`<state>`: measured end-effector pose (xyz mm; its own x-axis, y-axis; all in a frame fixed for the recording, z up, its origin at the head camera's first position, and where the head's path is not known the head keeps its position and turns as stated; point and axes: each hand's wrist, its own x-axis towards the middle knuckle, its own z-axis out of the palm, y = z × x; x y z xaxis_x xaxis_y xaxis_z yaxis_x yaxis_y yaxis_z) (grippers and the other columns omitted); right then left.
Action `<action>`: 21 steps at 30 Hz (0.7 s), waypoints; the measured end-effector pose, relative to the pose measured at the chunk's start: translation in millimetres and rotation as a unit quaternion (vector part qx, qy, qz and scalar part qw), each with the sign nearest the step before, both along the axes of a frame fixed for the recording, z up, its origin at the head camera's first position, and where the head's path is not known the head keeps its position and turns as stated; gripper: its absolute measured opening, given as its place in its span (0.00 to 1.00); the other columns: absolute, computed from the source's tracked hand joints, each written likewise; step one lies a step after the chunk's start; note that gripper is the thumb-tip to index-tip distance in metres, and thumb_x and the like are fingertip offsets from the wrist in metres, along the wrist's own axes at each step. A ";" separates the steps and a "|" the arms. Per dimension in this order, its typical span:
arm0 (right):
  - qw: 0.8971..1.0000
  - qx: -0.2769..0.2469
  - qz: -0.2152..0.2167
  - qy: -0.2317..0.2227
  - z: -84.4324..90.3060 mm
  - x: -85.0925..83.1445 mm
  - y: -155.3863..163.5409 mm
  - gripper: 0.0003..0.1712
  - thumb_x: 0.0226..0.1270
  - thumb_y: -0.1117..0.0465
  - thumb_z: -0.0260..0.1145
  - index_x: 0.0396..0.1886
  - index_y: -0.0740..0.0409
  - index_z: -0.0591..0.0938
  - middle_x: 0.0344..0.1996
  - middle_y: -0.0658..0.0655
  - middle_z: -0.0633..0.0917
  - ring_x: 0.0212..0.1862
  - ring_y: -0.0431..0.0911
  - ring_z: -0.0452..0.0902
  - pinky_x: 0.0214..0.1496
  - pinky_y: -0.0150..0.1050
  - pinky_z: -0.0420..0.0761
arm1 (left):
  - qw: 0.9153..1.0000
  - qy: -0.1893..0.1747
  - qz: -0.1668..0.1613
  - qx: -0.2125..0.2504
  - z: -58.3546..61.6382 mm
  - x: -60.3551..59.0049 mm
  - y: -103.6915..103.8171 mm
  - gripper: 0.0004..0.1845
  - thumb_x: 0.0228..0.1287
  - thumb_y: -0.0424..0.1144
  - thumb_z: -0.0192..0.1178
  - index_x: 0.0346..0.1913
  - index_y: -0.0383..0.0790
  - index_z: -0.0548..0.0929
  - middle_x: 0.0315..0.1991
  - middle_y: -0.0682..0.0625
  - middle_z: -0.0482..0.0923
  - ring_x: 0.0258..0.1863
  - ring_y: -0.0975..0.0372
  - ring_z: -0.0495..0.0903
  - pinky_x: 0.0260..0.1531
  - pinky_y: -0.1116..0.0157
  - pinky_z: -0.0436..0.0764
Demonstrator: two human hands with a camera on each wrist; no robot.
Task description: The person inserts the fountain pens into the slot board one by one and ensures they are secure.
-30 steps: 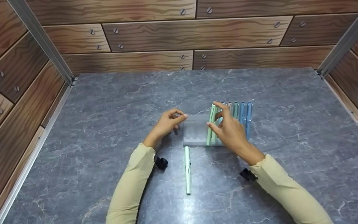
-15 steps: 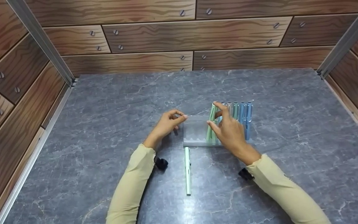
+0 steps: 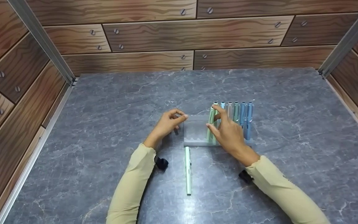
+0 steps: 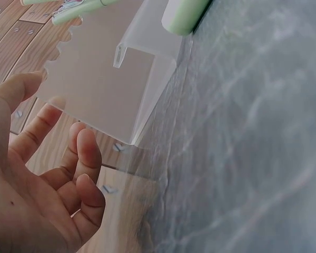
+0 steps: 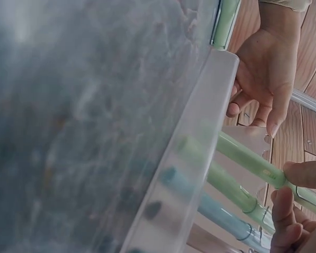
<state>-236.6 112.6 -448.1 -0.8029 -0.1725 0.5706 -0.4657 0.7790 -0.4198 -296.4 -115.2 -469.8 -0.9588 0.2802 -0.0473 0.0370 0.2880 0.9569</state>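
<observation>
A clear frosted pen stand [image 3: 196, 129] with a notched upper edge is on the table; its left edge shows in the left wrist view. My left hand [image 3: 170, 120] pinches its upper left corner between thumb and index finger. My right hand [image 3: 230, 132] holds a light green pen [image 5: 253, 161], which leans in the stand with its lower end behind the front lip. To its right stand a second green pen [image 5: 229, 184], a light blue pen [image 5: 224, 216] and several others in grey, teal and blue, partly hidden by my right hand. One pale green pen [image 3: 188, 171] lies before the stand.
The grey marbled table [image 3: 119, 93] reaches back to a wood-patterned wall [image 3: 154, 35], with similar panels at both sides. Metal posts [image 3: 42, 40] rise at the back corners. A small black camera [image 3: 161, 164] sits at the left wrist.
The light green pen in my right hand has moved down a little, and its lower end now sits behind the stand's lip. My left hand has stayed at the corner.
</observation>
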 end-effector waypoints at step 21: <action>0.998 0.039 -0.004 -0.044 10.6 -0.8 3.6 0.39 0.59 0.56 0.72 0.68 0.53 0.66 0.38 0.56 0.78 0.21 0.44 0.66 0.18 0.37 0.68 | 1.000 -0.002 0.003 0.016 0.2 1.7 0.4 0.13 0.64 0.50 0.63 0.44 0.45 0.83 0.31 0.41 0.76 0.20 0.58 0.76 0.27 0.59 0.81</action>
<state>-237.4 116.2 -437.5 -0.8514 -0.2067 0.4821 -0.4227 0.8146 -0.3972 -294.7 -114.8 -469.6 -0.9605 0.2752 -0.0418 0.0318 0.2576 0.9657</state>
